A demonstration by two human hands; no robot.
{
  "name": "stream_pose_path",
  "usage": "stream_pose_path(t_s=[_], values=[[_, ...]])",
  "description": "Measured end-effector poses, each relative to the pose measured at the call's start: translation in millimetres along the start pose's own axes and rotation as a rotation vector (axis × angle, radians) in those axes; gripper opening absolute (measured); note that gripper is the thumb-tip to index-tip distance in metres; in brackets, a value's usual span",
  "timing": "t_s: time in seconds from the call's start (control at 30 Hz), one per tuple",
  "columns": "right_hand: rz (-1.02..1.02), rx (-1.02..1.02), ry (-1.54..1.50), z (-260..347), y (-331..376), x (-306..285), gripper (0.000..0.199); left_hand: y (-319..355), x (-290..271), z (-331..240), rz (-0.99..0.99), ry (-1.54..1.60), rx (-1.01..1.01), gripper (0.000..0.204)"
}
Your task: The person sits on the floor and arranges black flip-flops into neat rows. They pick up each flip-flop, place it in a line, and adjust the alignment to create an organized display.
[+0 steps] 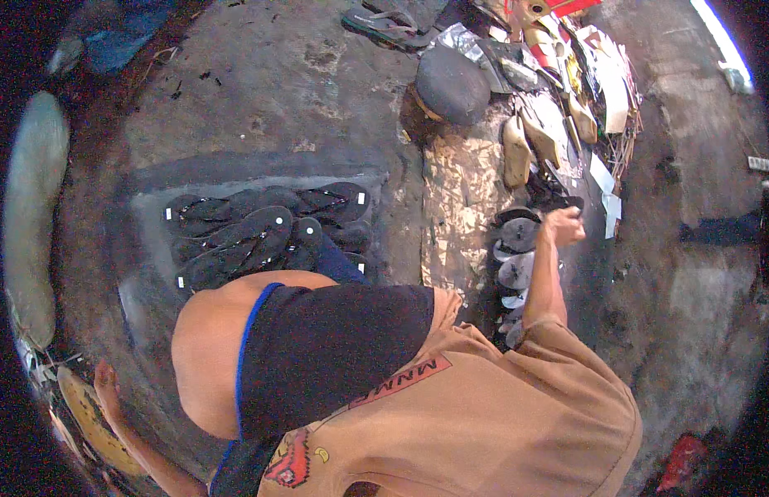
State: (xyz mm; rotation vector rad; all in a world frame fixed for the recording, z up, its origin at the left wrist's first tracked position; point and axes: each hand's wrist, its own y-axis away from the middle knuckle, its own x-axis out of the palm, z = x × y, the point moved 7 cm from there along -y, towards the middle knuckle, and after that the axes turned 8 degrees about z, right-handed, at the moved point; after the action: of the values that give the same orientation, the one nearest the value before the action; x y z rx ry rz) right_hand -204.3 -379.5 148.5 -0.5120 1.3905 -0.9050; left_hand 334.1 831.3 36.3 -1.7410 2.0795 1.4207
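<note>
My right hand (564,226) reaches out at the right with its fingers curled. It is closed on a dark piece that looks like a black flip-flop (557,201), partly hidden by the fingers. Just below, a row of black flip-flops with grey soles (517,272) stands packed together, partly behind my forearm. My left hand (108,385) is far off at the lower left, away from the footwear, its fingers loosely apart and nothing visible in them. Several black flip-flops (256,232) lie in overlapping rows on a grey sheet (152,217) beyond my bare knee.
Wooden shoe lasts (517,149) lie at the upper right near a rounded dark block (452,85), amid scraps and tools. A crinkled brown sheet (461,207) covers the floor between the flip-flop groups. A worn sandal (386,26) lies at the top. A long pale roll (43,215) stands at the left.
</note>
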Motion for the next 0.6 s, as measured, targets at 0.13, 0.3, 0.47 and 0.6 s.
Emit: stream_pose_path(t_s=[0.13,0.3,0.47,0.6], values=[[0.053,-0.249,-0.355,68.3,-37.1,-65.3,0.053,34.4,8.6,-58.1,-0.087,-0.206,0.196,0.047],[0.986,-0.515,-1.081,317.9,37.3,-152.3,0.051,56.7,-4.0,-209.6,-0.254,-0.060,0.325,0.039],[1.797,-1.136,-1.417,552.7,310.8,-385.9,0.052,69.4,35.4,-240.0,-0.092,0.172,0.362,0.044],[2.432,-1.182,-1.492,577.6,466.2,-483.3,0.049,84.8,127.9,-277.9,-0.063,0.705,0.390,0.053]])
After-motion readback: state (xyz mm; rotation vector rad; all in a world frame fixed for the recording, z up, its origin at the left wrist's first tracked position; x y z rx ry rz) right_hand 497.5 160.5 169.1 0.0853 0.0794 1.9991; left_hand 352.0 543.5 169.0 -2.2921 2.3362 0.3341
